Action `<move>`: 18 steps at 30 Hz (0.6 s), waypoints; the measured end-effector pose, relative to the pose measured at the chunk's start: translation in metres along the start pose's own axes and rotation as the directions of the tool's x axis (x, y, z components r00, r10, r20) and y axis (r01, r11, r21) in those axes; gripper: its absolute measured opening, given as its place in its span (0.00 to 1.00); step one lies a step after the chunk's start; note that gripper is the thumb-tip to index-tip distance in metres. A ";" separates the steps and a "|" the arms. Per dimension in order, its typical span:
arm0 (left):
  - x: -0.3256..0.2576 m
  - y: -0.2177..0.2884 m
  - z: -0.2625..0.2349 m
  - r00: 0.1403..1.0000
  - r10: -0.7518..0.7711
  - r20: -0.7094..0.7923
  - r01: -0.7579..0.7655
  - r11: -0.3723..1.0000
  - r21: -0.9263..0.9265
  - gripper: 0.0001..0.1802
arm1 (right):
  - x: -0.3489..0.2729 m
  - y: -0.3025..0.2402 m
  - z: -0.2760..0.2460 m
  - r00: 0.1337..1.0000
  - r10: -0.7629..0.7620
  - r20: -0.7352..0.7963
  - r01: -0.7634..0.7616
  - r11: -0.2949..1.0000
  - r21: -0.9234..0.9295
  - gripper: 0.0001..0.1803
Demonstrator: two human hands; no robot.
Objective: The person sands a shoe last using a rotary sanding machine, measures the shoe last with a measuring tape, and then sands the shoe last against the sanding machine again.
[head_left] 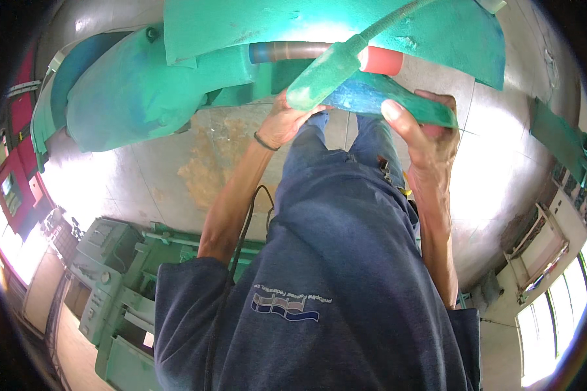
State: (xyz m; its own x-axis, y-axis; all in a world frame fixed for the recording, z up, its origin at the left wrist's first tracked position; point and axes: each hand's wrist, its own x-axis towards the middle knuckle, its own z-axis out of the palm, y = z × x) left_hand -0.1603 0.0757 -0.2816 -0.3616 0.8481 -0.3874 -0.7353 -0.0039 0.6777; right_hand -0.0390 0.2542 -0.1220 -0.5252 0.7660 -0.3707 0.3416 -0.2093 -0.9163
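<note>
My right hand (430, 133) grips one end of a long, curved blue-green piece (365, 94), thumb on its near face and fingers curled round the end. Its exact kind does not show. At the other end is my left hand (282, 122), closed on it, with some fingers hidden behind a green lamp head (326, 75) on a bendable neck. Just beyond the piece runs a horizontal roller with a brown section (287, 51) and a red section (381, 60). From this angle I cannot tell whether piece and roller touch.
A large green machine hood (450, 39) overhangs the roller, and a rounded green housing (130, 98) bulges at left. Behind me on the left stands another green machine (104, 260). A green panel (561, 137) is at far right. Tiled floor (222, 159) lies below, stained brown in places.
</note>
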 end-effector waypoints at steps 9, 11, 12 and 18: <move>0.014 0.014 -0.005 0.991 0.046 -0.123 -0.028 0.989 0.143 0.42 | 0.020 0.029 -0.007 0.987 0.148 0.062 -0.159 0.953 0.256 0.28; 0.010 0.019 -0.001 0.993 0.075 -0.089 -0.060 0.986 0.154 0.43 | 0.018 0.030 -0.011 0.985 0.160 0.072 -0.174 0.941 0.291 0.26; 0.004 0.022 0.003 0.994 0.054 -0.095 -0.037 0.985 0.168 0.45 | 0.013 0.029 -0.015 0.983 0.164 0.079 -0.179 0.944 0.278 0.26; -0.026 0.030 0.026 0.998 0.037 -0.056 -0.037 0.999 0.003 0.49 | -0.017 0.011 -0.038 0.959 0.241 0.148 -0.281 0.874 0.396 0.29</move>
State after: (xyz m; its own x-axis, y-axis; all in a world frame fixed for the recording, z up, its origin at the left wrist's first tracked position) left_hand -0.1577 0.0669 -0.2352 -0.4200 0.8163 -0.3966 -0.7197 -0.0335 0.6934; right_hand 0.0034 0.2616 -0.1198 -0.5370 0.5939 -0.5991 0.1376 -0.6391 -0.7567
